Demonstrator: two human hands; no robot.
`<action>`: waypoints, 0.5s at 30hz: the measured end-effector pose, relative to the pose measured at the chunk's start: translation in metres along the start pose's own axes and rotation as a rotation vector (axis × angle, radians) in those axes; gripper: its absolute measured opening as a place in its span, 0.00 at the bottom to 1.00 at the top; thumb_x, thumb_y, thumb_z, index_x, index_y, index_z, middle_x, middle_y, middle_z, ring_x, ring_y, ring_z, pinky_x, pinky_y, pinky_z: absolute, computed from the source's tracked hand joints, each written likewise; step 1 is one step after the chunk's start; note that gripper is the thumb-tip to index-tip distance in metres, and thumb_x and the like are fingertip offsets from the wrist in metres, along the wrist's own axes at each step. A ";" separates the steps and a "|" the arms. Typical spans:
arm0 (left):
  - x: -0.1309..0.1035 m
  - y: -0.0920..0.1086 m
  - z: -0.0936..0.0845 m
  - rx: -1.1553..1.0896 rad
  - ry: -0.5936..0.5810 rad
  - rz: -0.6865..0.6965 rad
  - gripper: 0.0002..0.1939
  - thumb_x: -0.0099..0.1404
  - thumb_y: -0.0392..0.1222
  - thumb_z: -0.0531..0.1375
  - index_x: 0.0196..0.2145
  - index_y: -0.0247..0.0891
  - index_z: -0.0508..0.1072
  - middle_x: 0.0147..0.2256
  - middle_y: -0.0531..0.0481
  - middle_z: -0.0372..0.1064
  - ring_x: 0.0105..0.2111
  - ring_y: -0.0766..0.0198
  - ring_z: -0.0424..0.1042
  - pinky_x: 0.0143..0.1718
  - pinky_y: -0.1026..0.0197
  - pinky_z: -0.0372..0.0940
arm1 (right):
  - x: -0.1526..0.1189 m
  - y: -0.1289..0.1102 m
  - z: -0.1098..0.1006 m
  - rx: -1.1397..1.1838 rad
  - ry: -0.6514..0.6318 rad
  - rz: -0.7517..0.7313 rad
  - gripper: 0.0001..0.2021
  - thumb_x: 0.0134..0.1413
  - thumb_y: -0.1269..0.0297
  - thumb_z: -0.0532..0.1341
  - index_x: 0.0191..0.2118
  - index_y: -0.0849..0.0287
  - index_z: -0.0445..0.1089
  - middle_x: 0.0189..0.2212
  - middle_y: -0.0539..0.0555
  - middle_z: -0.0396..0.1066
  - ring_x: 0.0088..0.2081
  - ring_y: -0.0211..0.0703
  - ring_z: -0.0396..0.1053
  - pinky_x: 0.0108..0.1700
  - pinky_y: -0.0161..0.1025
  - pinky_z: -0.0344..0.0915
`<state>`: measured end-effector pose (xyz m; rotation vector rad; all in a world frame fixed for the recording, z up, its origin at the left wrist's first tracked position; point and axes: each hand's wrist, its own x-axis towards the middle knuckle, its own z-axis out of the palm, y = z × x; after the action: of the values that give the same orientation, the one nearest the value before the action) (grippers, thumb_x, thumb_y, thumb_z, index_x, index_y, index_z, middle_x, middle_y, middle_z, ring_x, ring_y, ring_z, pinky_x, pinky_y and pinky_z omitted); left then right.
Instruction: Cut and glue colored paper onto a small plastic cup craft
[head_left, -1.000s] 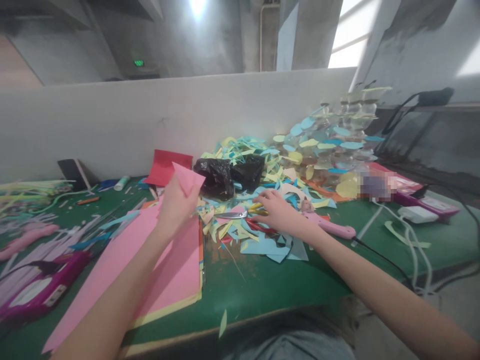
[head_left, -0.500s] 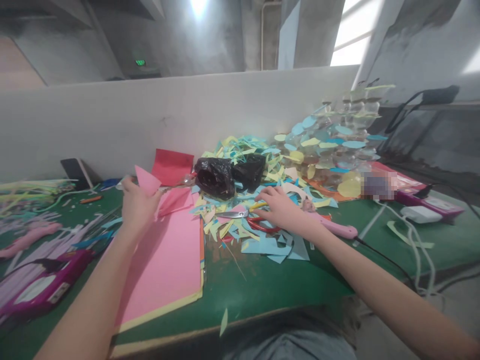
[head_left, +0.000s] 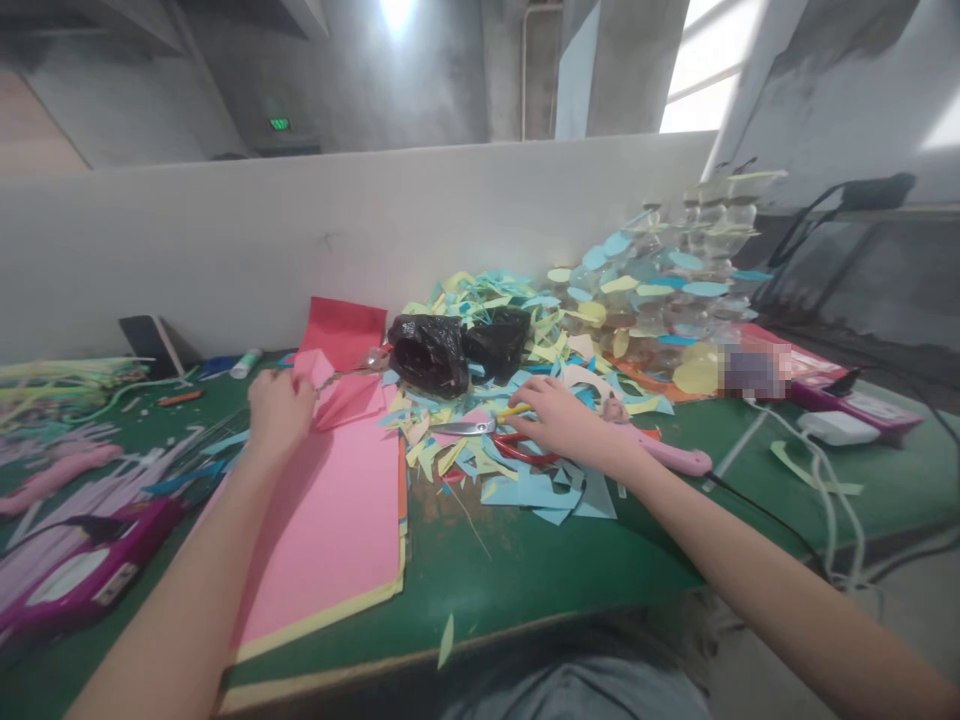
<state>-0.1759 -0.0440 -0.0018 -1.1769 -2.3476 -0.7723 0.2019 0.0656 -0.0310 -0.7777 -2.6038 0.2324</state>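
Observation:
My left hand [head_left: 281, 415] is closed at the far end of the pink paper stack, its fingertips on a small folded piece of pink paper [head_left: 315, 368]. Beneath its wrist lies a large pink sheet [head_left: 345, 530] on yellow-edged sheets. My right hand [head_left: 559, 420] is over the scrap pile, fingers curled around a slim yellow stick [head_left: 514, 410]; its far end is hidden by the fingers. Just under that hand are scissors [head_left: 469, 428] with silver blades and red handles, blades pointing left. Whether the hand touches them I cannot tell.
Black plastic bags [head_left: 429, 355] sit behind among paper scraps. Stacked clear cups with paper discs [head_left: 697, 260] rise at back right. A pink corded tool [head_left: 671, 453] lies right of my hand; a purple device [head_left: 112, 565] is at left. A red sheet [head_left: 345, 335] leans against the partition.
My left hand has lowered the pink paper piece, which stood up as a point and now lies lower and folded by the fingertips. My right hand has hardly moved.

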 end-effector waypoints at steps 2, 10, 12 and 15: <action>0.001 -0.005 0.005 0.031 -0.063 -0.017 0.11 0.61 0.39 0.49 0.31 0.34 0.69 0.34 0.36 0.69 0.44 0.44 0.69 0.47 0.50 0.61 | 0.000 0.000 0.000 0.004 -0.001 -0.003 0.14 0.65 0.58 0.54 0.44 0.61 0.72 0.45 0.60 0.71 0.50 0.56 0.62 0.54 0.52 0.61; -0.006 -0.011 0.016 0.031 -0.206 0.044 0.11 0.62 0.39 0.51 0.41 0.36 0.67 0.33 0.47 0.69 0.33 0.57 0.69 0.34 0.61 0.61 | 0.001 0.003 0.003 0.006 0.028 -0.019 0.12 0.64 0.59 0.54 0.43 0.58 0.72 0.44 0.59 0.71 0.50 0.55 0.64 0.53 0.51 0.61; -0.007 -0.011 0.018 0.030 -0.247 0.097 0.13 0.62 0.39 0.50 0.44 0.36 0.67 0.33 0.47 0.69 0.33 0.58 0.69 0.35 0.61 0.62 | 0.001 0.003 0.002 0.009 0.028 -0.025 0.12 0.64 0.59 0.54 0.43 0.58 0.72 0.44 0.59 0.71 0.50 0.55 0.64 0.53 0.51 0.61; -0.007 -0.011 0.022 0.051 -0.293 0.159 0.17 0.62 0.40 0.51 0.48 0.36 0.68 0.32 0.45 0.68 0.37 0.52 0.69 0.40 0.56 0.63 | 0.000 0.001 0.000 0.012 0.017 -0.018 0.12 0.64 0.59 0.55 0.43 0.59 0.72 0.44 0.59 0.71 0.50 0.56 0.63 0.53 0.51 0.61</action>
<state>-0.1828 -0.0398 -0.0255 -1.5203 -2.4461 -0.5115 0.2019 0.0663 -0.0315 -0.7486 -2.5902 0.2346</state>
